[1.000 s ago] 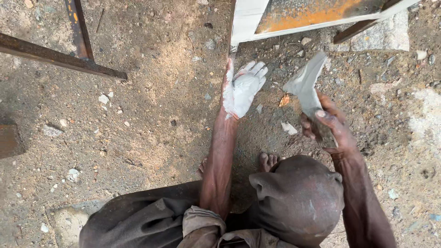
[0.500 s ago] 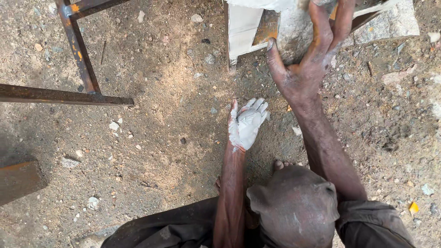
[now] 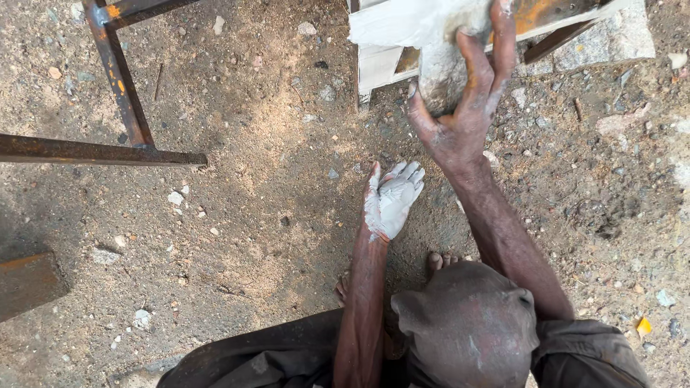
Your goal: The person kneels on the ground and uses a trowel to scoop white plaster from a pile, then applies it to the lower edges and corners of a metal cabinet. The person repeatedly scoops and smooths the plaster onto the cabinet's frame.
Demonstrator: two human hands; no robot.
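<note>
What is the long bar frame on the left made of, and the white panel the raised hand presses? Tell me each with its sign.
Bar frame: looks like steel, unpainted and rusty; brown surface with orange patches, square edges, a welded-looking joint.
White panel: probably painted metal sheet; thin flat edges, matte white coat, orange rust showing beside it. The right hand presses a grey pad, perhaps abrasive, against it.

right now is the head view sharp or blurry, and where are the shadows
Head view: mostly sharp, grit on the ground crisp; light soft and even, no glare; the white-coated left hand reads clearly; the right hand on the grey slab is slightly soft; a dim shadow lies at the left edge.
</note>
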